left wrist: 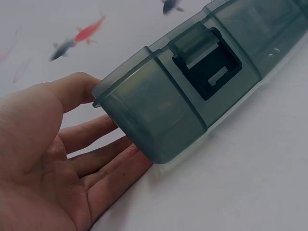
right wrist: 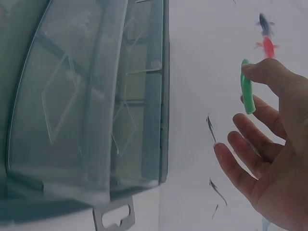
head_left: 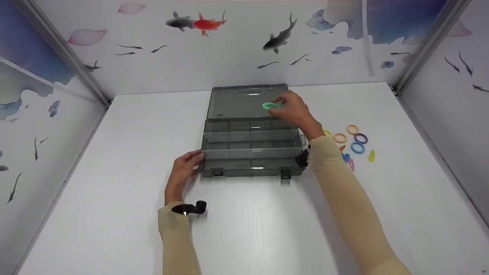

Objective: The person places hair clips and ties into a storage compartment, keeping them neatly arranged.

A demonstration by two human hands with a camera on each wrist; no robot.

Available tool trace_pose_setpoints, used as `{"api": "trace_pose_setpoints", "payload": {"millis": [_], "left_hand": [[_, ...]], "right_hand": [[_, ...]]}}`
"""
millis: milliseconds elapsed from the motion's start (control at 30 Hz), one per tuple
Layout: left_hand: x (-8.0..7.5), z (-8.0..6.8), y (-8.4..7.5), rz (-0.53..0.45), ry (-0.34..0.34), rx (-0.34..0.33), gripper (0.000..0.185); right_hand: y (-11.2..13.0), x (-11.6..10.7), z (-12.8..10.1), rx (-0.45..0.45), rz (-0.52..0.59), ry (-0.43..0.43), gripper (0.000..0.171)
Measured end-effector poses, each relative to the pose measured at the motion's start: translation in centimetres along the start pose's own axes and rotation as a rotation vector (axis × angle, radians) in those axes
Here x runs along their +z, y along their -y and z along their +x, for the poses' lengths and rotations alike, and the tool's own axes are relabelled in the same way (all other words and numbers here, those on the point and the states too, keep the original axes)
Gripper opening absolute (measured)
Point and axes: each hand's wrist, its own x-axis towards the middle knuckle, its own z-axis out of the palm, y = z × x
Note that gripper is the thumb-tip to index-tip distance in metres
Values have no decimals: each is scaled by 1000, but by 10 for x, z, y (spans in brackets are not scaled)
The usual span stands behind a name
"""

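Note:
A smoky grey plastic organizer box (head_left: 250, 152) lies open on the white table, its lid (head_left: 244, 101) folded back and its compartments bare. My right hand (head_left: 292, 109) hovers over the box's back right part and pinches a green hair ring (head_left: 270, 105) between thumb and fingers; the ring (right wrist: 247, 87) shows edge-on in the right wrist view. My left hand (head_left: 185, 166) rests with straight fingers against the box's front left corner (left wrist: 139, 120), steadying it.
Several coloured hair rings and clips (head_left: 349, 143) lie loose on the table right of the box. Patterned walls with painted fish (head_left: 198, 23) close in the table on three sides. A black latch (left wrist: 207, 62) sits on the box's front wall.

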Motion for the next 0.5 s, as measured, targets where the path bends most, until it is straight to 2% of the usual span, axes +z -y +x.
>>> {"api": "trace_pose_setpoints", "payload": {"millis": [500], "left_hand": [[2, 3, 0, -28, -19, 10, 44]], "right_hand": [[28, 54, 21, -20, 63, 92, 44]]}}
